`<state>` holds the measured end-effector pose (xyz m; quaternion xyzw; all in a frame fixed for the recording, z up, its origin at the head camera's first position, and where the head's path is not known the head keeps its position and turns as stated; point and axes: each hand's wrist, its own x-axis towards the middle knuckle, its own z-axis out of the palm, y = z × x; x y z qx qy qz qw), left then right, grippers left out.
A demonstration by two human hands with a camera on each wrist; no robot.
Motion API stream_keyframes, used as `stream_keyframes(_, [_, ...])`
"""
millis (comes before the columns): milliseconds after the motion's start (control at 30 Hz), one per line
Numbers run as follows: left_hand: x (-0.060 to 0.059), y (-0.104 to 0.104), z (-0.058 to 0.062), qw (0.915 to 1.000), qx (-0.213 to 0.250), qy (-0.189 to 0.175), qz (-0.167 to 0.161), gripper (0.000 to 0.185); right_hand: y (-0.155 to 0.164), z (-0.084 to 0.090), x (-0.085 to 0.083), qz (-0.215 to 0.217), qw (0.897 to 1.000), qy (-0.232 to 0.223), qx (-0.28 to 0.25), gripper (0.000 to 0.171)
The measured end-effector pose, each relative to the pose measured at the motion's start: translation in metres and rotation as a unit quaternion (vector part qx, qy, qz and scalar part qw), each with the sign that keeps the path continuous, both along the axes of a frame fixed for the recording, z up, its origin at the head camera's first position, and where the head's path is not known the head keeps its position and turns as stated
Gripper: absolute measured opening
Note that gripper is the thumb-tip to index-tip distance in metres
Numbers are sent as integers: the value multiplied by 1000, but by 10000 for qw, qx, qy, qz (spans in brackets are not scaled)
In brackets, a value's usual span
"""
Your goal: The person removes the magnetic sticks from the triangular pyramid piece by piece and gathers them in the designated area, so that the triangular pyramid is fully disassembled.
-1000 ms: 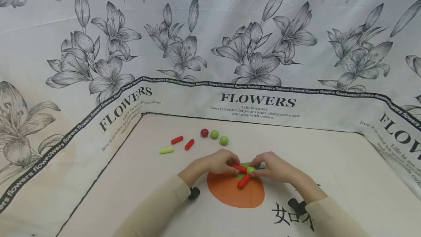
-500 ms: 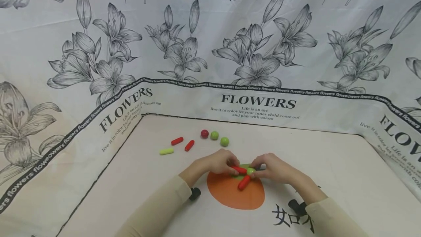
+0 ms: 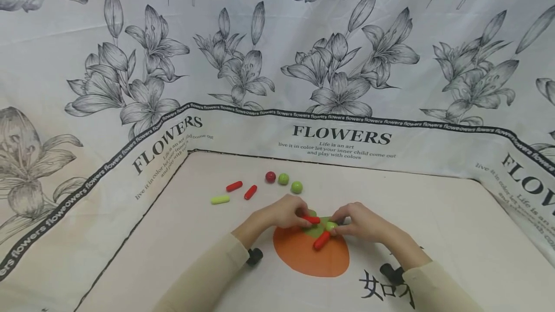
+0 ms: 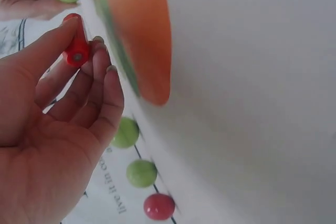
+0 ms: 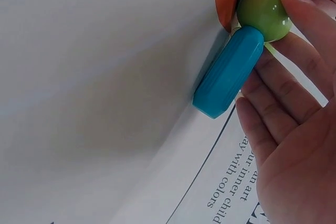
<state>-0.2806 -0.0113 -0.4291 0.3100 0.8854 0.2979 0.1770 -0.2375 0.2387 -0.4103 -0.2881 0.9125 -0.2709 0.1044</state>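
In the head view my left hand (image 3: 289,212) pinches a red rod (image 3: 311,219) between thumb and fingers, just left of a green ball (image 3: 331,226). The left wrist view shows that rod's near end (image 4: 77,57) with a small grey disc in it. My right hand (image 3: 362,223) pinches the green ball. A second red rod (image 3: 322,240) joins the ball and points toward me. A blue rod (image 5: 229,72) also sticks out from the ball in the right wrist view; in the head view my right fingers mostly hide it.
Farther back on the table lie two red rods (image 3: 234,186) and a yellow-green rod (image 3: 220,200). Beside them are a dark red ball (image 3: 270,177) and two green balls (image 3: 297,187). An orange fruit print (image 3: 310,254) marks the cloth below my hands. Flower-patterned fabric (image 3: 243,76) encloses the table.
The red rod in my left hand has moved left, away from the green ball, leaving a gap where they met earlier. My right hand keeps hold of the ball in nearly the same spot.
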Motion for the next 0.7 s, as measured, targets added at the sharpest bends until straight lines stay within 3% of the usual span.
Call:
stream_keyframes(133, [3, -11, 4, 9996, -8, 16, 269, 8, 0, 0, 1, 15, 10000, -8, -23, 17])
stream_keyframes(300, [4, -34, 6, 9992, -37, 169, 373, 11, 0, -1, 1, -5, 10000, 2, -20, 16])
stream_keyframes(700, [11, -119, -2, 9907, -336, 331, 1274, 15, -4, -3, 1, -52, 10000, 68, 48, 13])
